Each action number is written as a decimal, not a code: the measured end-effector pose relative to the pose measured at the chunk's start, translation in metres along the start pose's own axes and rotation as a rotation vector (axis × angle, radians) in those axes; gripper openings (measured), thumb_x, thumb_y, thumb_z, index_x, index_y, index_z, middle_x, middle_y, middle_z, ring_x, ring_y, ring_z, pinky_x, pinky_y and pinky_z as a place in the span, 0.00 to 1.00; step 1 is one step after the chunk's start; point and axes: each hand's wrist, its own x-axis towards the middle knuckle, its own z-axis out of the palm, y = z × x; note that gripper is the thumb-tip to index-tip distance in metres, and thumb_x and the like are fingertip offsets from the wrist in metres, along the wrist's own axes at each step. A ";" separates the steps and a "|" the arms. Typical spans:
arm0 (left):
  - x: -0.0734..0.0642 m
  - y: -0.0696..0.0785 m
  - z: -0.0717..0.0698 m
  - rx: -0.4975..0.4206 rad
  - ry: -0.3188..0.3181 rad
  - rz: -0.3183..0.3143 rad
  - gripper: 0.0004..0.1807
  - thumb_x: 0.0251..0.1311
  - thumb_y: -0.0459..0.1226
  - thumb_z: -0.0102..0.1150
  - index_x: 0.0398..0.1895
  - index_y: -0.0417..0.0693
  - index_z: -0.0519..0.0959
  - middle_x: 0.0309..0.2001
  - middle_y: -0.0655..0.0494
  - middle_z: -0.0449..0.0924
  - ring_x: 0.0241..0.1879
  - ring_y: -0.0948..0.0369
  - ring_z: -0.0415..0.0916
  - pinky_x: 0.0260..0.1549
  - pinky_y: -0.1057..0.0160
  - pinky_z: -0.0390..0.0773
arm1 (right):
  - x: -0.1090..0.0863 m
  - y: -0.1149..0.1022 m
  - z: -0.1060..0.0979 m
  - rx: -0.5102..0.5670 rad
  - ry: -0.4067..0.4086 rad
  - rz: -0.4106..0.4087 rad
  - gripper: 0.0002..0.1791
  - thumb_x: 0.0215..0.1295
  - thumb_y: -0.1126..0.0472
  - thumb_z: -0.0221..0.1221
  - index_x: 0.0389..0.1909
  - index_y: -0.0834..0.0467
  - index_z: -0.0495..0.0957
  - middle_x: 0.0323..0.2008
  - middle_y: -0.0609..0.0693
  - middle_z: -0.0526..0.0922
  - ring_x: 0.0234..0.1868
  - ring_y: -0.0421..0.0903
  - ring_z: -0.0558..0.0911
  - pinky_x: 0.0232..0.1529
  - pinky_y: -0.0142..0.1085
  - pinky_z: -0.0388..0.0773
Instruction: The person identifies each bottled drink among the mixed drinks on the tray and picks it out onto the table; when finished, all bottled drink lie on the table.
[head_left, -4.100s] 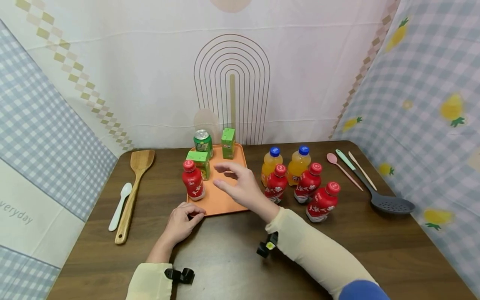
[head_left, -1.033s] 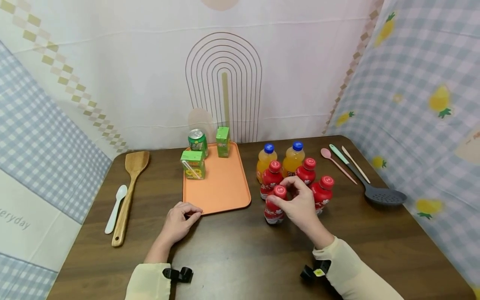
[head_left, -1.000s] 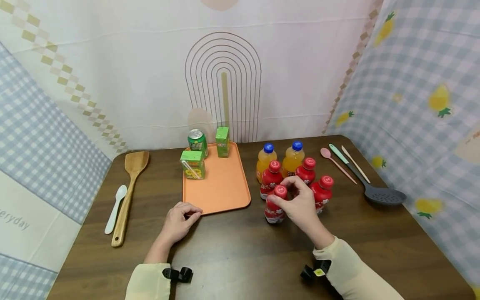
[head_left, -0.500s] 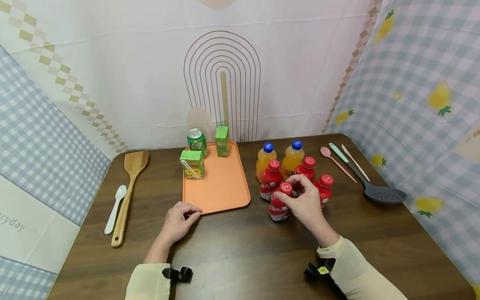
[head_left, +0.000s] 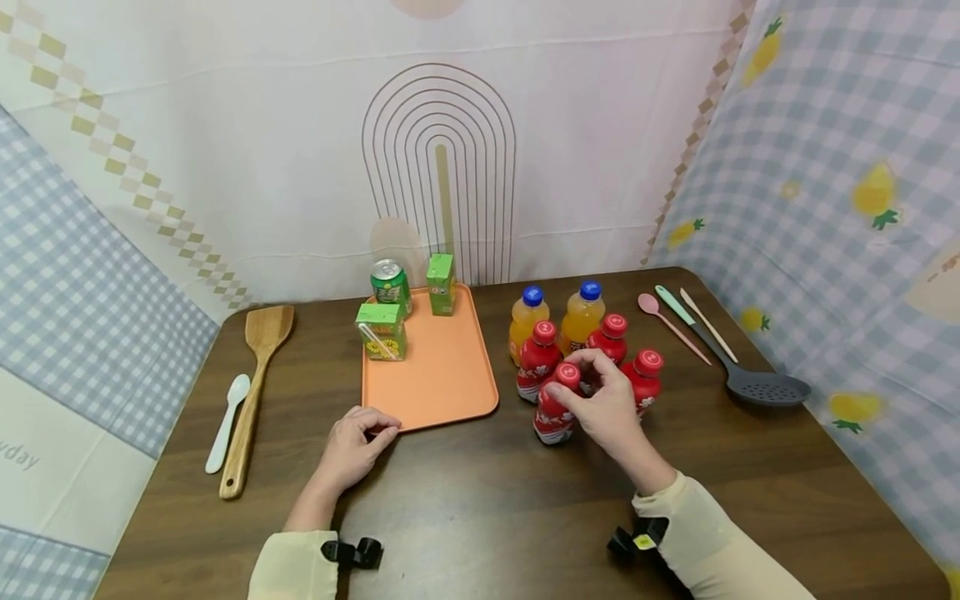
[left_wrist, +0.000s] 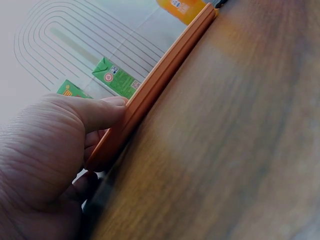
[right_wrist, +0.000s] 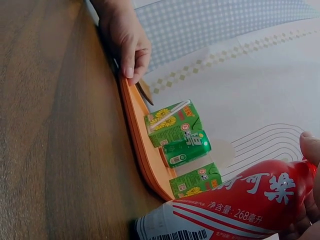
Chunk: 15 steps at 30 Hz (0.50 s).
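My right hand [head_left: 606, 407] holds a red cola bottle [head_left: 553, 419] by its upper part, thumb and fingers around the neck. It stands upright to the right of the orange tray [head_left: 442, 379], in front of three other red bottles [head_left: 537, 362]. In the right wrist view the held bottle [right_wrist: 235, 205] fills the lower right, its white label print showing. My left hand [head_left: 356, 447] pinches the tray's front-left corner; in the left wrist view its thumb [left_wrist: 107, 111] lies on the tray rim [left_wrist: 155, 82]. On the tray are two green juice boxes [head_left: 382, 333] and a green can [head_left: 391, 287].
Two orange juice bottles [head_left: 582, 317] with blue caps stand behind the red ones. A wooden spatula [head_left: 255, 392] and white spoon [head_left: 228, 425] lie at left. At far right are a pink spoon [head_left: 671, 327], a slotted turner [head_left: 765, 388] and a pale stick-like utensil [head_left: 708, 325].
The red bottle earlier stood on the tray's front-left; my right hand has since brought it right, beside the other red bottles. It shifted slightly further right lately. My left hand stays at the corner.
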 end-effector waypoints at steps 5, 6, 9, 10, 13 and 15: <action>-0.001 -0.002 -0.002 0.000 0.000 -0.011 0.03 0.57 0.37 0.67 0.31 0.57 0.86 0.33 0.71 0.82 0.37 0.66 0.73 0.36 0.62 0.72 | -0.005 -0.011 0.001 -0.057 -0.013 -0.075 0.23 0.55 0.67 0.68 0.51 0.63 0.72 0.51 0.56 0.76 0.51 0.47 0.75 0.53 0.42 0.74; -0.001 -0.001 -0.003 -0.006 -0.003 -0.018 0.02 0.57 0.37 0.67 0.32 0.57 0.86 0.33 0.70 0.82 0.37 0.66 0.73 0.36 0.62 0.73 | -0.006 -0.013 0.000 -0.060 -0.004 -0.112 0.24 0.54 0.69 0.68 0.52 0.63 0.72 0.51 0.57 0.76 0.51 0.48 0.75 0.53 0.39 0.74; 0.002 -0.001 -0.007 -0.029 -0.005 -0.034 0.02 0.58 0.37 0.66 0.32 0.55 0.86 0.33 0.68 0.82 0.35 0.65 0.73 0.35 0.62 0.73 | -0.011 -0.020 -0.006 -0.054 0.040 -0.254 0.26 0.50 0.73 0.69 0.51 0.67 0.72 0.51 0.58 0.75 0.50 0.45 0.75 0.53 0.30 0.73; 0.003 -0.001 -0.009 -0.041 -0.008 -0.038 0.02 0.59 0.37 0.66 0.33 0.54 0.86 0.33 0.67 0.82 0.34 0.64 0.73 0.34 0.62 0.73 | -0.012 -0.022 -0.009 -0.036 0.055 -0.307 0.27 0.48 0.76 0.69 0.51 0.69 0.72 0.50 0.59 0.74 0.50 0.44 0.75 0.53 0.30 0.72; 0.005 0.002 -0.020 -0.045 -0.013 -0.039 0.02 0.60 0.36 0.65 0.34 0.51 0.86 0.33 0.65 0.81 0.31 0.64 0.72 0.32 0.62 0.73 | -0.015 -0.030 -0.021 0.017 0.098 -0.449 0.29 0.40 0.84 0.68 0.48 0.74 0.72 0.48 0.65 0.73 0.50 0.43 0.75 0.53 0.31 0.72; 0.007 0.006 -0.031 -0.020 -0.017 -0.022 0.03 0.60 0.36 0.64 0.35 0.49 0.86 0.33 0.64 0.81 0.32 0.63 0.74 0.33 0.60 0.74 | -0.015 -0.032 -0.032 0.021 0.122 -0.517 0.31 0.36 0.86 0.68 0.47 0.77 0.72 0.46 0.69 0.72 0.49 0.43 0.75 0.52 0.29 0.72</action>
